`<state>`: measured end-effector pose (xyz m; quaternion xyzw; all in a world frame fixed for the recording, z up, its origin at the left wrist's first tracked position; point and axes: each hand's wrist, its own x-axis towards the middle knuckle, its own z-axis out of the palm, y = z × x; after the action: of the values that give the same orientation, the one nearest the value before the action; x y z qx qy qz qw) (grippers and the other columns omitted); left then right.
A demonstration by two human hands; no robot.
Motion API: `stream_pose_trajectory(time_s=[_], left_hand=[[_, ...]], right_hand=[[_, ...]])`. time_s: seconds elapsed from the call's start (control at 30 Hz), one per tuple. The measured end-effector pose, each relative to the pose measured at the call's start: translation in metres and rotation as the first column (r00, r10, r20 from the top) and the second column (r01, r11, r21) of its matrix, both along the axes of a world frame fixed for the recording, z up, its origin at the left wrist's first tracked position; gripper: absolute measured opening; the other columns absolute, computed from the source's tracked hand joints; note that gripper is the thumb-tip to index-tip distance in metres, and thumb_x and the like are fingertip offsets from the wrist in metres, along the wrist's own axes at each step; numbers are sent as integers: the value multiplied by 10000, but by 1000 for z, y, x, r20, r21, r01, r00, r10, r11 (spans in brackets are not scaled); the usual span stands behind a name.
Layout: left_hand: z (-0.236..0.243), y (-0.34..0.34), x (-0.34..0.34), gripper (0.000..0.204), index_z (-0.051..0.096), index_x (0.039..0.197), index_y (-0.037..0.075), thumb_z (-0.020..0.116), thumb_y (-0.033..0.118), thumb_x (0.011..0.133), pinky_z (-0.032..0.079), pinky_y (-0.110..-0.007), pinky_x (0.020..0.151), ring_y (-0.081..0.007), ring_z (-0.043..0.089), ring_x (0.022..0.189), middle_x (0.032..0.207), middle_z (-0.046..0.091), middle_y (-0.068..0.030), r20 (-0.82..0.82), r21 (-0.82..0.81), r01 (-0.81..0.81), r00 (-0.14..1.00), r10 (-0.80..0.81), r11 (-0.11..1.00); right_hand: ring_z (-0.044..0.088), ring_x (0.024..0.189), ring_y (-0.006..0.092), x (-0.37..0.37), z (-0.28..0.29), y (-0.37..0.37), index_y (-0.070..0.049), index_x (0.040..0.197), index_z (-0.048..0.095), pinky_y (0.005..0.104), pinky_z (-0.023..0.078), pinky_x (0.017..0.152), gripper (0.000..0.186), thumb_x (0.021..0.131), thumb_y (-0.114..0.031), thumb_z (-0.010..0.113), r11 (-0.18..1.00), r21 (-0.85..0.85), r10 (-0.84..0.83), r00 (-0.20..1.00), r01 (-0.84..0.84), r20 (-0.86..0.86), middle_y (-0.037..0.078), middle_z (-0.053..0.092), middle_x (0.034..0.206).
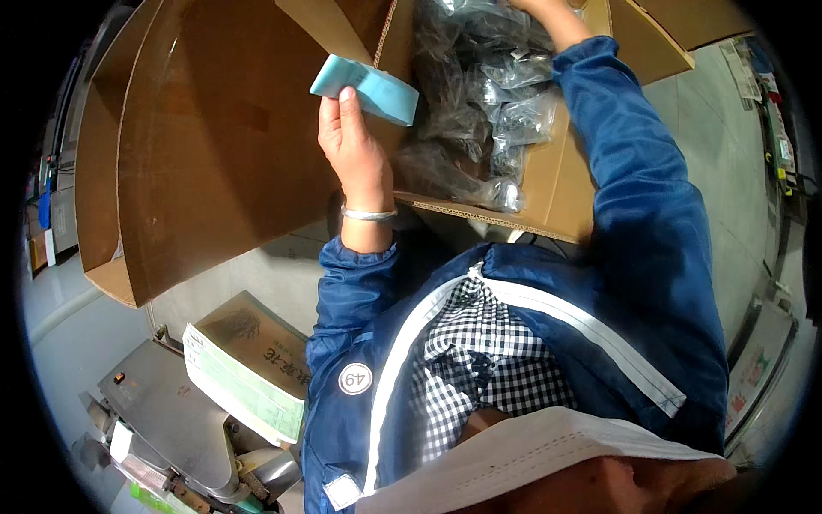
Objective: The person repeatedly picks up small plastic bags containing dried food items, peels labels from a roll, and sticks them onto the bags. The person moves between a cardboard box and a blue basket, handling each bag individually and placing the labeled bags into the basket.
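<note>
My left hand (353, 141) pinches a light blue folded strip (385, 92) between thumb and fingers. It is held up beside the left edge of an open cardboard box (548, 193). Inside that box lie several clear plastic bags (492, 107) with dark and shiny contents that I cannot make out. My right hand (552, 17) reaches over the far part of the bags. Its fingers are cut off by the upper edge of the picture, so whether they grip anything is hidden.
A large brown cardboard box (223, 128) stands open at the left. Below it, a brown carton with green-and-white papers (248, 381) leans by a grey metal machine (167, 411). Shelving with small items (783, 154) runs along the far right, beyond the pale tiled floor (715, 128).
</note>
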<state>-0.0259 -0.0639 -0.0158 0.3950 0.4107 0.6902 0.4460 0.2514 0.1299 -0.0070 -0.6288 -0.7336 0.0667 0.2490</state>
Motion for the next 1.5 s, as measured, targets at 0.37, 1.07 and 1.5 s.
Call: stream_pose_trajectory(time_s=[0.37, 1.07, 1.5], left_hand=[[11, -1, 4, 271, 604, 1182, 5, 534, 215, 1026, 490, -308, 882, -172, 638, 981, 1093, 674, -92, 136, -57, 150, 981, -141, 987], [44, -22, 2, 210, 674, 982, 72, 612, 273, 982, 510, -223, 649, -82, 671, 789, 884, 699, -16, 400, -316, 456, 859, -319, 832], [-5, 1, -12, 134, 627, 971, 53, 636, 186, 988, 465, -238, 691, -77, 558, 778, 873, 624, -7, -190, 163, -160, 963, 190, 974]], right_hand=[[580, 1132, 304, -44, 71, -72, -53, 1239, 612, 393, 457, 982, 476, 879, -354, 696, 840, 243, 529, 830, -485, -174, 162, 625, 1189], [619, 860, 204, -77, 56, -175, -130, 937, 750, 342, 477, 794, 227, 723, -55, 753, 568, 386, 819, 546, -727, -177, 24, 635, 888], [690, 807, 260, -85, -19, -109, -48, 1019, 713, 357, 534, 719, 263, 860, -256, 684, 640, -610, 565, 824, -467, -39, 124, 708, 858]])
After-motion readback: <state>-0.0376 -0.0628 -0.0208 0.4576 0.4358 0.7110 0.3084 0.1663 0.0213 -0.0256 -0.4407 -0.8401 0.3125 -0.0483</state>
